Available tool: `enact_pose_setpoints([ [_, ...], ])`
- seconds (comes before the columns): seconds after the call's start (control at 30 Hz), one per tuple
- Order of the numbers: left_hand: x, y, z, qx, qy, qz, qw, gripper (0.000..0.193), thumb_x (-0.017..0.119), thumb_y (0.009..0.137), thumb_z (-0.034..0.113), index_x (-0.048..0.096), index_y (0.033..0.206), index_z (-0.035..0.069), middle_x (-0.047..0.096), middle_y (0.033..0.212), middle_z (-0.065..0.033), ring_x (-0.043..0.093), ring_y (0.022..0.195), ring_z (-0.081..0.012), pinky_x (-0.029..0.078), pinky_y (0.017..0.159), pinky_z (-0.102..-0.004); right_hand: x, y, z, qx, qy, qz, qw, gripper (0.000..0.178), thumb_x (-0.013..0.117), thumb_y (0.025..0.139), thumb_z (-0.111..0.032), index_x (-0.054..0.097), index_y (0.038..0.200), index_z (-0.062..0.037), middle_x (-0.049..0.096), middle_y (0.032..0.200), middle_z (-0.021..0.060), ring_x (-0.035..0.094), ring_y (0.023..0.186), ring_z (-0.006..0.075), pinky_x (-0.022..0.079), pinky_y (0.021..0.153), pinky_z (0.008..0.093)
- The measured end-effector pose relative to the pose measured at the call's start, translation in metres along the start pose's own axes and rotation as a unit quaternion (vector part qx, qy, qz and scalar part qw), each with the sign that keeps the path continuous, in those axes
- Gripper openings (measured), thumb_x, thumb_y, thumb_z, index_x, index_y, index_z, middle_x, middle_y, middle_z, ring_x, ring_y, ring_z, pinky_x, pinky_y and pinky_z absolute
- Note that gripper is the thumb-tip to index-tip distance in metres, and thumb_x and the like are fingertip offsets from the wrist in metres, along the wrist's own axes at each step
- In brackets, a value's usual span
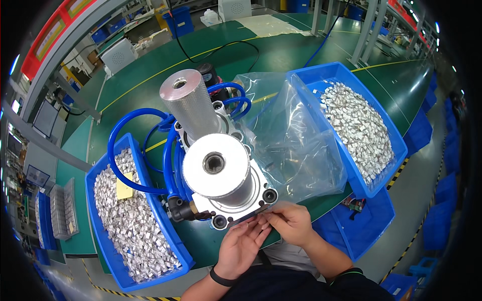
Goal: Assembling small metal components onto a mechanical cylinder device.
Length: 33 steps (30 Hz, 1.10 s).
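Note:
My left hand (pixel 241 246) and my right hand (pixel 291 223) meet at the front edge of a metal pneumatic press (pixel 221 170), fingertips pinched together on a small dark part (pixel 251 220) under its base plate. The press has a large round silver cylinder on top and a perforated silver canister (pixel 188 103) behind. Blue air hoses (pixel 125 165) loop around its left side. I cannot make out the small part's shape.
A blue bin (pixel 100 231) of several small silver pieces sits at left, with a yellow tag in it. Another blue bin (pixel 396 145) of similar pieces stands at right. A clear plastic bag (pixel 296 135) lies between press and right bin. A lower blue bin (pixel 371 226) holds small items.

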<state>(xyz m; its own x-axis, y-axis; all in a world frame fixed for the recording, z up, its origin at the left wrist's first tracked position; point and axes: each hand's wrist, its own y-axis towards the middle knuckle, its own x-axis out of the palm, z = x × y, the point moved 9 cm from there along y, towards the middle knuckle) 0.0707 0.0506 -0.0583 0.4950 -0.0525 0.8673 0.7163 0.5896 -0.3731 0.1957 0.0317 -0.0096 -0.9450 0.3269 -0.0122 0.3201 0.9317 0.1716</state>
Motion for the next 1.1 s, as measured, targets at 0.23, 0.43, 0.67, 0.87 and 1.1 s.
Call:
enact_pose_setpoints([
  [0.23, -0.004, 0.001, 0.001, 0.011, -0.007, 0.011, 1.0, 0.028, 0.053, 0.093, 0.017, 0.057, 0.116, 0.004, 0.057, 0.12, -0.0157, 0.054, 0.113, -0.0282, 0.039, 0.108, -0.0443, 0.002, -0.002, 0.001, 0.0, -0.043, -0.014, 0.999, 0.015, 0.065, 0.086, -0.003, 0.068, 0.1, 0.0019, 0.07, 0.093, 0.0131, 0.069, 0.081, 0.021, 0.053, 0.072, 0.0296],
  [0.43, -0.003, 0.005, -0.002, 0.004, -0.042, 0.0, 0.999, 0.026, 0.05, 0.094, 0.011, 0.052, 0.117, -0.001, 0.054, 0.128, -0.02, 0.053, 0.119, -0.031, 0.043, 0.104, -0.0438, -0.007, -0.018, -0.017, -0.027, 0.008, 0.003, 1.0, 0.012, 0.062, 0.089, 0.0, 0.068, 0.099, 0.0042, 0.068, 0.098, 0.0153, 0.069, 0.081, 0.0188, 0.055, 0.07, 0.0285],
  [0.67, 0.044, -0.104, 0.039, 0.019, 0.216, -0.053, 0.975, 0.026, 0.055, 0.089, 0.003, 0.055, 0.114, -0.004, 0.054, 0.13, -0.0228, 0.054, 0.121, -0.0359, 0.04, 0.106, -0.0472, -0.111, -0.048, -0.107, -0.017, -0.039, 0.083, 0.996, 0.019, 0.056, 0.093, 0.002, 0.061, 0.111, 0.0025, 0.066, 0.088, 0.0096, 0.067, 0.07, 0.0149, 0.054, 0.058, 0.0268],
  [0.87, 0.01, -0.156, 0.216, 0.287, 0.916, 0.109, 0.256, 0.055, 0.07, 0.083, 0.029, 0.053, 0.122, -0.005, 0.052, 0.117, -0.033, 0.052, 0.103, -0.0476, 0.044, 0.09, -0.0501, 0.048, -0.088, -0.008, 0.131, 0.021, -0.101, 0.986, 0.037, 0.069, 0.089, -0.012, 0.057, 0.123, -0.0024, 0.066, 0.087, 0.0051, 0.061, 0.073, 0.0072, 0.051, 0.065, 0.0224],
  [1.1, -0.056, -0.126, 0.188, 0.122, 0.965, 0.093, 0.211, 0.097, 0.06, 0.073, 0.076, 0.036, 0.147, 0.018, 0.031, 0.142, -0.0362, 0.037, 0.12, -0.0626, 0.039, 0.091, -0.0678, 0.103, -0.077, -0.032, -0.005, -0.075, -0.202, 0.976, 0.029, 0.069, 0.087, -0.011, 0.063, 0.115, -0.0024, 0.068, 0.084, 0.0056, 0.064, 0.068, 0.01, 0.053, 0.062, 0.0234],
])
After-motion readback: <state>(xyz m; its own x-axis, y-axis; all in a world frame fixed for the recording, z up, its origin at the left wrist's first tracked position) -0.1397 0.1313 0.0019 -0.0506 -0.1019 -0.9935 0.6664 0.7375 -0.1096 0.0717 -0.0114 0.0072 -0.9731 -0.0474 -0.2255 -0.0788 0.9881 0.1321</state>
